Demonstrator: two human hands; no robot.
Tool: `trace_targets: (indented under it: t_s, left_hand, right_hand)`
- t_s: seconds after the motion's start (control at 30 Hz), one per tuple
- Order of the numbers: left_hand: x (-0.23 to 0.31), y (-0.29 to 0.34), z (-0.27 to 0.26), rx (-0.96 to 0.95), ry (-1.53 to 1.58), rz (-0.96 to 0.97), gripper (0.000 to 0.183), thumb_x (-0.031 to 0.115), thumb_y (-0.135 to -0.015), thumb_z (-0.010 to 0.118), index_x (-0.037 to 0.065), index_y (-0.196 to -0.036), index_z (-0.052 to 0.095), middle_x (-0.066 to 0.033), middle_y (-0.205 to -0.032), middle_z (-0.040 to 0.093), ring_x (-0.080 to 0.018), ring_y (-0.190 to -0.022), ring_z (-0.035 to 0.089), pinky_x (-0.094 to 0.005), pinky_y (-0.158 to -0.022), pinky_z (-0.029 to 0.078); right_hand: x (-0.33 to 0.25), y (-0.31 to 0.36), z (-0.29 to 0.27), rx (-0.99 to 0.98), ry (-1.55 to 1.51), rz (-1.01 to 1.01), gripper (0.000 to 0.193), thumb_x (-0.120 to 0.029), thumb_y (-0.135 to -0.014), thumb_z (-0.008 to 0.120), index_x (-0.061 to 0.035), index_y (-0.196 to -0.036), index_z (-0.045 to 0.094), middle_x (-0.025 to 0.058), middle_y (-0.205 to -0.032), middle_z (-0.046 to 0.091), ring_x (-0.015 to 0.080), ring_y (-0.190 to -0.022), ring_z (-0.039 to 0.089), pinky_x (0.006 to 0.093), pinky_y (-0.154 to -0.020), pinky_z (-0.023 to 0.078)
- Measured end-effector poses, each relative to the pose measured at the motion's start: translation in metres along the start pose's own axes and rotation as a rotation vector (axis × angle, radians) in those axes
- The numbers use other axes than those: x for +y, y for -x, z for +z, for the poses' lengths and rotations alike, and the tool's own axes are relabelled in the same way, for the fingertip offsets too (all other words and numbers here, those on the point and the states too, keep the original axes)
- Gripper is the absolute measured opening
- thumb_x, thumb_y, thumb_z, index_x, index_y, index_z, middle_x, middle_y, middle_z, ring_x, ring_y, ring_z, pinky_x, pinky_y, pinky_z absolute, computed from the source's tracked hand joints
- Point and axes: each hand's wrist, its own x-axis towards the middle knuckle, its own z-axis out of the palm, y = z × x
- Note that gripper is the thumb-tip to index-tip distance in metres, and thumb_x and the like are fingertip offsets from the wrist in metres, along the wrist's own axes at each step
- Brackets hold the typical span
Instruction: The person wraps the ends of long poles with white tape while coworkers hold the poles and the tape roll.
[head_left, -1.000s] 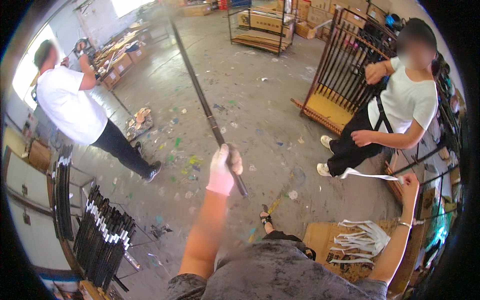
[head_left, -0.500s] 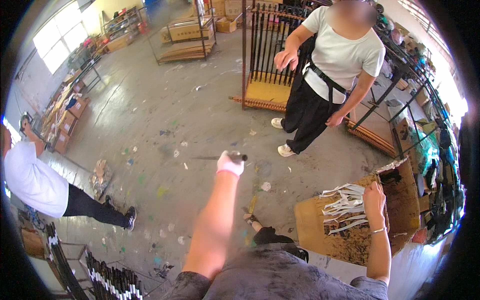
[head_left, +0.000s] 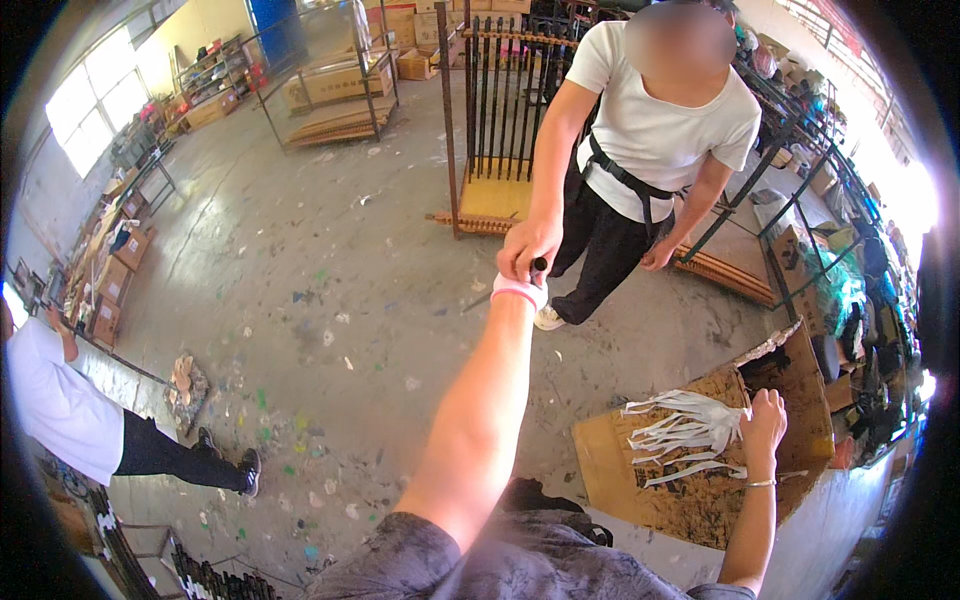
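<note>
My left hand (head_left: 521,291), in a white glove with a pink cuff, is stretched out ahead. It is closed on a slender dark rod (head_left: 541,265), seen nearly end-on, with its thin part pointing down to the left. A co-worker's hand (head_left: 530,248) reaches from above and meets my glove and the rod; whether those fingers grip the rod is partly hidden. At the right, my bare right hand (head_left: 764,419), a bracelet at the wrist, has its fingers pinched at the gathered end of white strips (head_left: 690,422). The strips fan out over the flap of a cardboard box (head_left: 610,450).
The co-worker (head_left: 665,110) in a white shirt stands close ahead. Behind is a rack (head_left: 450,130) of upright black rods. Another person (head_left: 60,390) stands at far left. Bundled dark rods (head_left: 225,575) are at lower left, cluttered shelves (head_left: 850,250) along the right.
My left hand has moved forward and right with the rod. The co-worker has lowered a hand to meet it. My right hand stays at the white strips, slightly shifted.
</note>
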Motion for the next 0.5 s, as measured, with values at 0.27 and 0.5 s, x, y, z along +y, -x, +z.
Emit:
trace_targets:
  t_s: [0.27,0.5]
  left_hand:
    - [0.001,0.054,0.054,0.010,0.090,-0.128,0.038,0.035,-0.096,0.042,0.002,-0.097,0.060,-0.0134,-0.090,0.066,-0.0233,-0.078,0.065,-0.0291,-0.065,0.057]
    - [0.048,0.143,-0.044,-0.164,-0.802,-0.069,0.033,0.036,-0.090,0.057,0.003,-0.093,0.057,-0.0126,-0.088,0.063,-0.0214,-0.075,0.062,-0.0340,-0.063,0.052]
  right_hand:
    - [0.014,-0.015,-0.023,-0.178,0.043,-0.011,0.039,0.003,-0.049,0.077,-0.0038,-0.077,0.051,0.0111,-0.081,0.051,0.0303,-0.082,0.054,0.0398,-0.068,0.044]
    - [-0.077,-0.047,-0.047,0.120,-0.280,-0.267,0.034,0.008,-0.057,0.069,-0.0009,-0.086,0.052,0.0140,-0.088,0.052,0.0317,-0.085,0.053,0.0383,-0.072,0.045]
